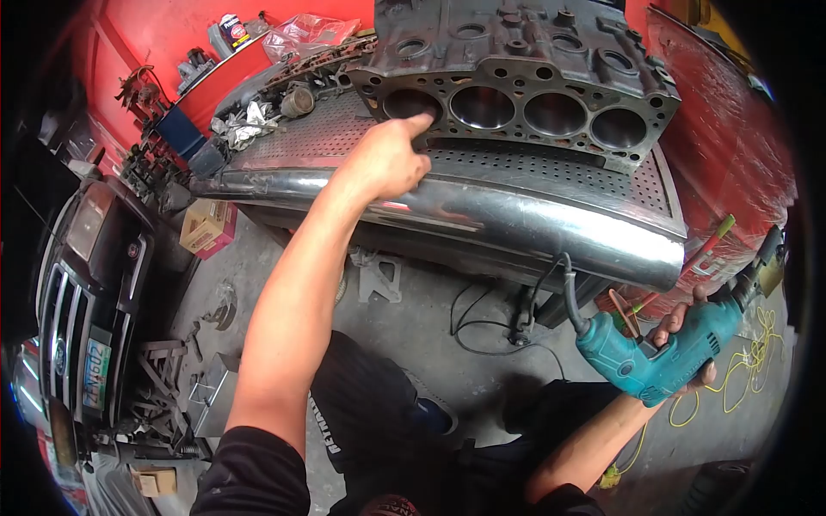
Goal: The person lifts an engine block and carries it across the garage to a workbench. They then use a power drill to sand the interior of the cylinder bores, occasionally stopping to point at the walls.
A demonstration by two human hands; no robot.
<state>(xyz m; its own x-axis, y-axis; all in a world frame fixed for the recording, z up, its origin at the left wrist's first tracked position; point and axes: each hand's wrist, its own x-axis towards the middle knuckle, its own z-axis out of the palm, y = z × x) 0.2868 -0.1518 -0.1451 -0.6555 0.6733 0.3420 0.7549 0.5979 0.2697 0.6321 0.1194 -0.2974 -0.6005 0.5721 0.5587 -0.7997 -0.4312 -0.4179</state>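
An engine block (pixel 538 73) lies on a perforated metal bench top (pixel 297 142), its row of several round cylinder bores facing me. My left hand (pixel 391 159) reaches up to the leftmost bore (pixel 411 105), index finger stretched to its lower right rim and the other fingers curled, holding nothing. Low on the right, my right hand (pixel 684 331) is wrapped around the handle of a teal power drill (pixel 632 365). The drill's front end points up and to the right, away from the block. From its handle end a grey cord (pixel 570 288) runs up toward the bench edge.
A rounded shiny metal edge (pixel 516 219) runs along the bench front. Black cable (pixel 482 325) and yellow cord (pixel 736 370) lie on the floor. To the left stand a dark vehicle (pixel 86 301) and a cardboard box (pixel 208 228). Metal parts (pixel 297 101) sit on the bench's left end.
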